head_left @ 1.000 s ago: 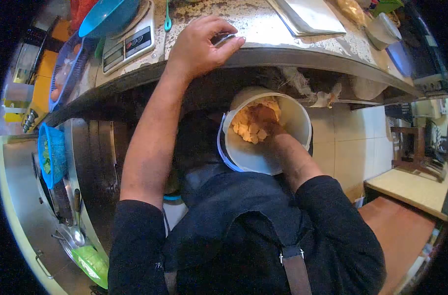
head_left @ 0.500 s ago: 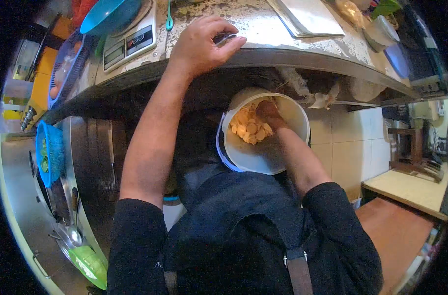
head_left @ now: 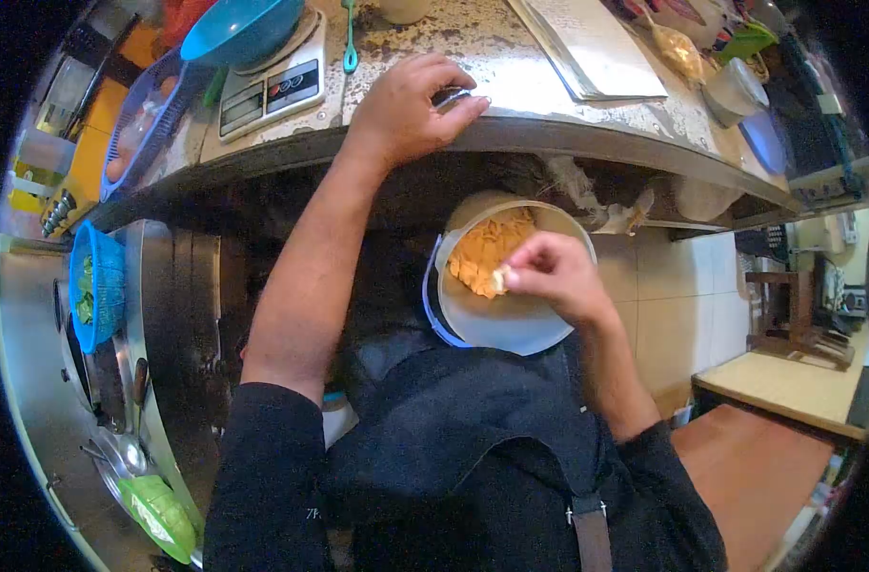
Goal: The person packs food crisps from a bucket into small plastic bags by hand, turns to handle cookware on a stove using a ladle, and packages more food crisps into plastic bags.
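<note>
My left hand [head_left: 414, 110] rests at the front edge of the metal counter [head_left: 511, 129], its fingers curled toward the thumb. A dark patch shows in the gap between them; I cannot make out what it is. Below the counter stands a white bucket [head_left: 515, 329], partly filled with flat, yellow-orange chip-like pieces [head_left: 487, 243]. Over the bucket's mouth my right hand [head_left: 560, 276] pinches a small pale piece [head_left: 498, 279] between thumb and fingertips.
On the counter are a kitchen scale [head_left: 270, 100] with a blue bowl [head_left: 239, 33], a green-handled utensil [head_left: 350, 52], an open notebook [head_left: 596, 48] and a plastic tub [head_left: 736, 92]. A blue basket [head_left: 98, 286] with green leaves stands at left.
My right hand has risen from among the pieces deep in the bucket and now pinches a pale piece above them. My left hand stays at the counter edge while the view shifts slightly.
</note>
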Demonstrator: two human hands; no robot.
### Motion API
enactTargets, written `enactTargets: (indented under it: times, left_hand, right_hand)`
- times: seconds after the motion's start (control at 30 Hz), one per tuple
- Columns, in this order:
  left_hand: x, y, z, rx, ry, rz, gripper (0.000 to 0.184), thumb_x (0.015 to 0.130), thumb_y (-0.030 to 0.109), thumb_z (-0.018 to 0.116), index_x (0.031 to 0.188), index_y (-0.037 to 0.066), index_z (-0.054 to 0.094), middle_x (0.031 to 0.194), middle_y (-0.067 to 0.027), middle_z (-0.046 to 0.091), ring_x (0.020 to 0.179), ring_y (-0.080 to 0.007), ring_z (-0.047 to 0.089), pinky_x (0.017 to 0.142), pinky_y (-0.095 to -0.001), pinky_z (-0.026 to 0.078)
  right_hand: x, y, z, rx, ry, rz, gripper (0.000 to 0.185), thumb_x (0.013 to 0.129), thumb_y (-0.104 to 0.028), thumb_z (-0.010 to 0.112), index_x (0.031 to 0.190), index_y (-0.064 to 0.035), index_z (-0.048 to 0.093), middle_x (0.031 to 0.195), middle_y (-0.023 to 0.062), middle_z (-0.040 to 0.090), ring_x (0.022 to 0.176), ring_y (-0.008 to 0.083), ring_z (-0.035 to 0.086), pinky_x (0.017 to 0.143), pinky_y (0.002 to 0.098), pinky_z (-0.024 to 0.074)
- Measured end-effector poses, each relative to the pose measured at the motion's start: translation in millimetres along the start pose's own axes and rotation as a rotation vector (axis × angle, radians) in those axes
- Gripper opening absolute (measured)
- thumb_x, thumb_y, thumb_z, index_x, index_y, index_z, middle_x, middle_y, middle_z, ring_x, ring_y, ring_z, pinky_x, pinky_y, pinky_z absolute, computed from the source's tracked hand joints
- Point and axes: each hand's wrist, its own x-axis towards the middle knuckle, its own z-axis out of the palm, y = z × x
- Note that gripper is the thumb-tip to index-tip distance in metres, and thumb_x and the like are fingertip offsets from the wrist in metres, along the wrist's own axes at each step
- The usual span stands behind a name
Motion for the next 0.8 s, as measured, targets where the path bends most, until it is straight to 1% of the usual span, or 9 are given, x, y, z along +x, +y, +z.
enactTargets:
  times: [0.03,0.1,0.17,0.27,0.37,0.53,0.6,0.67,0.8]
  left_hand:
    - [0,1,-1,0.002,-0.004,0.007,0.023,0.077,0.024,0.075,0.086,0.005,0.068,0.090,-0.0114,0.067,0.087,-0.0274,0.064,0.079,-0.0355,0.050]
    - [1,2,-2,-0.005,-0.001,0.011,0.023,0.077,0.026,0.074,0.085,0.005,0.068,0.089,-0.0113,0.067,0.086,-0.0276,0.064,0.077,-0.0358,0.050]
    - [1,3,-1,-0.034,0.012,0.000,0.026,0.078,0.029,0.073,0.084,0.005,0.068,0.088,-0.0111,0.066,0.084,-0.0282,0.063,0.073,-0.0366,0.051]
    - [3,2,-1,-0.053,0.010,-0.013,0.026,0.078,0.029,0.073,0.085,0.004,0.068,0.087,-0.0112,0.067,0.084,-0.0280,0.064,0.073,-0.0362,0.051]
    - [2,2,0,-0.056,0.008,-0.027,0.027,0.078,0.030,0.073,0.085,0.004,0.069,0.087,-0.0116,0.067,0.085,-0.0278,0.064,0.075,-0.0365,0.051]
    - [-1,1,-2,-0.028,0.010,-0.023,0.022,0.078,0.025,0.074,0.086,0.005,0.068,0.088,-0.0104,0.068,0.085,-0.0244,0.065,0.076,-0.0334,0.050]
    - [1,0,-2,-0.027,0.007,-0.011,0.020,0.079,0.022,0.074,0.087,0.005,0.068,0.088,-0.0096,0.068,0.084,-0.0225,0.065,0.076,-0.0314,0.050]
    - [1,-3,0,-0.043,0.005,-0.002,0.020,0.079,0.022,0.074,0.086,0.005,0.068,0.087,-0.0093,0.068,0.083,-0.0223,0.065,0.075,-0.0313,0.050]
    - [0,-3,2,-0.017,0.019,-0.026,0.020,0.078,0.022,0.074,0.086,0.005,0.069,0.086,-0.0093,0.069,0.082,-0.0216,0.066,0.075,-0.0311,0.051]
  right_hand:
    - [-21,-31,7,-0.036,-0.005,-0.141,0.018,0.076,-0.010,0.079,0.083,-0.0024,0.064,0.083,0.0072,0.069,0.073,0.0126,0.064,0.070,0.0262,0.0521]
    - [-56,-73,35,0.494,-0.185,-0.542,0.013,0.075,-0.002,0.076,0.081,0.0000,0.065,0.080,0.0132,0.068,0.076,0.0218,0.067,0.069,0.0318,0.0545]
    - [-65,-105,39,0.419,-0.464,-0.918,0.006,0.078,-0.001,0.072,0.080,0.0032,0.068,0.085,0.0211,0.069,0.065,0.0296,0.066,0.062,0.0351,0.0543]
    - [-78,-132,56,0.439,-0.554,-0.945,0.017,0.087,-0.010,0.067,0.104,-0.0069,0.067,0.101,0.0126,0.067,0.066,0.0177,0.062,0.055,0.0265,0.0491]
    - [-79,-103,57,0.539,-0.583,-0.930,0.014,0.087,-0.009,0.067,0.098,-0.0019,0.066,0.090,0.0144,0.068,0.067,0.0199,0.062,0.056,0.0288,0.0493]
    - [23,-12,1,-0.549,-0.088,-0.226,0.017,0.083,-0.015,0.068,0.097,-0.0059,0.071,0.091,0.0116,0.071,0.084,0.0228,0.068,0.077,0.0336,0.0525]
    - [60,71,-16,-0.986,-0.193,0.105,0.025,0.079,-0.013,0.067,0.104,-0.0147,0.071,0.093,0.0125,0.071,0.089,0.0266,0.067,0.079,0.0384,0.0517]
    - [89,124,-13,-0.915,-0.283,0.343,0.030,0.078,-0.009,0.064,0.107,-0.0181,0.071,0.100,0.0128,0.070,0.095,0.0301,0.066,0.085,0.0405,0.0506]
    - [115,166,5,-1.078,-0.402,0.186,0.029,0.083,-0.018,0.053,0.106,-0.0236,0.070,0.117,0.0141,0.064,0.104,0.0330,0.062,0.091,0.0436,0.0480]
